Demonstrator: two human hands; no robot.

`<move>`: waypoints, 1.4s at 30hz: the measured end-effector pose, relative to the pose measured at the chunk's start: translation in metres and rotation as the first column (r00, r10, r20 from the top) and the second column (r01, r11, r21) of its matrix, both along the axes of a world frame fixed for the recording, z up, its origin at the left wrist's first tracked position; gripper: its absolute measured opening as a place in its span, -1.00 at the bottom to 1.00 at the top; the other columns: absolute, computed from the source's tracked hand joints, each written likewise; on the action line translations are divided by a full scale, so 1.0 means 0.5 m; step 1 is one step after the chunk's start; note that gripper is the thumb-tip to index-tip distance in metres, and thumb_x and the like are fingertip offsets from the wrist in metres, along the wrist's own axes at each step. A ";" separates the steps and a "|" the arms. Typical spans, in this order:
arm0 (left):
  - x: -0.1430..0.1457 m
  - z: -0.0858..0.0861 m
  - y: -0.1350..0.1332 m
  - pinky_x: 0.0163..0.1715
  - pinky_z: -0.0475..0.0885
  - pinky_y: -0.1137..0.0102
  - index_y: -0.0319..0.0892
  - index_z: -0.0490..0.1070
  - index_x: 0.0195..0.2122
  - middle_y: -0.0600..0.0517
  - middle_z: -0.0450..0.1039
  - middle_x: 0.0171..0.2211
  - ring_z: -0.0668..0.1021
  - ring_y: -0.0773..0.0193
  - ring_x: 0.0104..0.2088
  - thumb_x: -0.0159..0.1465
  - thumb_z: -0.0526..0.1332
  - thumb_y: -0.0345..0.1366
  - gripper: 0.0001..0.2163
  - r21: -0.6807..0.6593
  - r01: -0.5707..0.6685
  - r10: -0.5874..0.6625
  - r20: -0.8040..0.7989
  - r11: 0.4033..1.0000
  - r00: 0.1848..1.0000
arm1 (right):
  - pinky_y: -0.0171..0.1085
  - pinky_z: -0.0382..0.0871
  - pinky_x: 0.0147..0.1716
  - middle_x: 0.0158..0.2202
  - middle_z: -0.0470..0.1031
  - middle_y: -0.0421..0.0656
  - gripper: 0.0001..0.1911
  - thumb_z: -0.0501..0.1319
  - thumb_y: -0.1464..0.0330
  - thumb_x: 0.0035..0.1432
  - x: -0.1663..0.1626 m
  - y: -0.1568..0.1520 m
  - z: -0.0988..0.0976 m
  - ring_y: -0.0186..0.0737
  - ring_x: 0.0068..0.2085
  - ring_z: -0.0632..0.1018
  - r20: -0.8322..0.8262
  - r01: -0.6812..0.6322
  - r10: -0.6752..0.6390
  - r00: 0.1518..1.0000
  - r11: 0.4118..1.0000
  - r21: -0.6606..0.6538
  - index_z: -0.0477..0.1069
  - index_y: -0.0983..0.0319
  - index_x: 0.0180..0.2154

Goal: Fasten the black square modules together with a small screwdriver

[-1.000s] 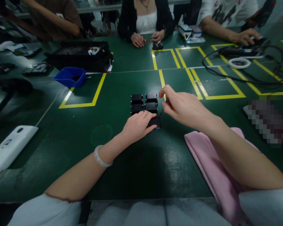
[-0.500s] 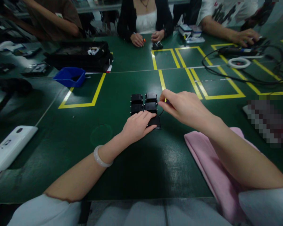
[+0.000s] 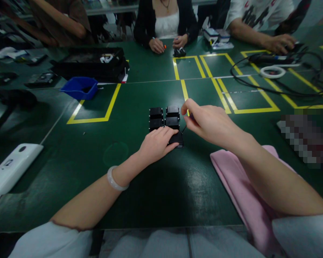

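A black assembly of several box-shaped blocks (image 3: 172, 122) with small shiny screws along the sides lies on the green table. Over its near part rests my left hand (image 3: 157, 143), fingers across the top and thumb along the front edge, gripping it. My right hand (image 3: 197, 116) is pinched around a thin dark screwdriver (image 3: 184, 129), tilted, its lower end at the right side of the assembly's near part. The fingers hide the tool's upper part, and the exact contact of its tip is too small to tell.
A pink cloth (image 3: 228, 172) lies under my right forearm. A white device (image 3: 14, 168) is at left, a blue bin (image 3: 79, 87) and black trays (image 3: 91, 64) beyond. Cables (image 3: 274, 87) lie at right. Across the table sit other people, one person's hands (image 3: 156, 46) near small parts.
My right fingers have shifted slightly around the screwdriver, the index finger a little higher. My left hand and the black assembly stay in place.
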State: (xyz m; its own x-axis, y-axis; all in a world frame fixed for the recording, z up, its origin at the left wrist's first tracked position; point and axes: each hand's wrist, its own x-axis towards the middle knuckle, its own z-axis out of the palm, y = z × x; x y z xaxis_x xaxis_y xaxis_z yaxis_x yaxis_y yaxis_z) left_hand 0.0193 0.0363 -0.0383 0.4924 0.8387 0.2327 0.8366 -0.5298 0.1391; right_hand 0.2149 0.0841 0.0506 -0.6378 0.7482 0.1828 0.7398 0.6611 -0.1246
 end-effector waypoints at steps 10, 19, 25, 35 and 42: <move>0.000 0.003 0.000 -0.17 0.36 0.31 -0.19 0.27 0.06 -0.05 0.44 -0.05 0.50 0.15 -0.09 0.35 0.15 -0.15 -0.67 -0.006 -0.002 0.002 -0.001 1.000 1.000 | -0.30 -0.02 -0.50 -0.43 0.49 -0.19 -0.73 -0.06 0.26 0.32 0.000 0.000 -0.001 -0.27 -0.47 0.44 0.022 -0.002 0.002 1.000 1.000 0.016 0.31 0.20 -0.08; 0.000 0.000 0.000 -0.17 0.35 0.31 -0.19 0.27 0.06 -0.06 0.45 -0.05 0.49 0.14 -0.10 0.35 0.15 -0.14 -0.67 0.004 0.000 0.000 -0.007 1.000 1.000 | -0.30 -0.02 -0.50 -0.44 0.49 -0.19 -0.72 -0.06 0.22 0.32 -0.001 -0.002 0.001 -0.25 -0.46 0.45 0.028 0.006 -0.007 1.000 1.000 0.012 0.32 0.19 -0.11; 0.000 0.002 0.000 -0.17 0.35 0.32 -0.19 0.26 0.07 -0.05 0.44 -0.05 0.49 0.15 -0.09 0.35 0.14 -0.14 -0.67 -0.005 0.001 -0.001 -0.002 1.000 1.000 | -0.31 0.00 -0.49 -0.37 0.51 -0.19 -0.72 -0.05 0.29 0.29 -0.001 -0.003 0.001 -0.26 -0.43 0.45 -0.016 -0.014 0.014 1.000 1.000 -0.027 0.25 0.20 -0.02; 0.001 0.003 -0.001 -0.17 0.35 0.32 -0.18 0.27 0.07 -0.06 0.44 -0.05 0.49 0.15 -0.09 0.35 0.14 -0.14 -0.67 -0.004 -0.001 0.001 -0.003 1.000 1.000 | -0.31 -0.01 -0.50 -0.38 0.50 -0.19 -0.72 -0.03 0.31 0.26 0.001 -0.003 0.003 -0.26 -0.43 0.45 -0.015 -0.040 0.039 0.999 0.999 -0.016 0.24 0.21 -0.02; 0.001 0.004 -0.001 -0.16 0.36 0.31 -0.19 0.27 0.07 -0.06 0.44 -0.05 0.49 0.15 -0.09 0.35 0.15 -0.14 -0.67 -0.010 -0.005 0.005 -0.010 1.000 1.000 | -0.31 -0.03 -0.51 -0.44 0.48 -0.19 -0.75 -0.05 0.26 0.30 0.002 -0.003 0.005 -0.25 -0.46 0.44 0.042 -0.021 0.022 0.999 1.000 -0.015 0.30 0.20 -0.11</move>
State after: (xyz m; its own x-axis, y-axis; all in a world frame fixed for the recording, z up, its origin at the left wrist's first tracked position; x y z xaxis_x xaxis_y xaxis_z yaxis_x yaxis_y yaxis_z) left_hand 0.0199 0.0356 -0.0361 0.4904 0.8434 0.2195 0.8407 -0.5242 0.1359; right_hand 0.2158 0.0828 0.0533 -0.6605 0.7368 0.1445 0.7304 0.6751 -0.1038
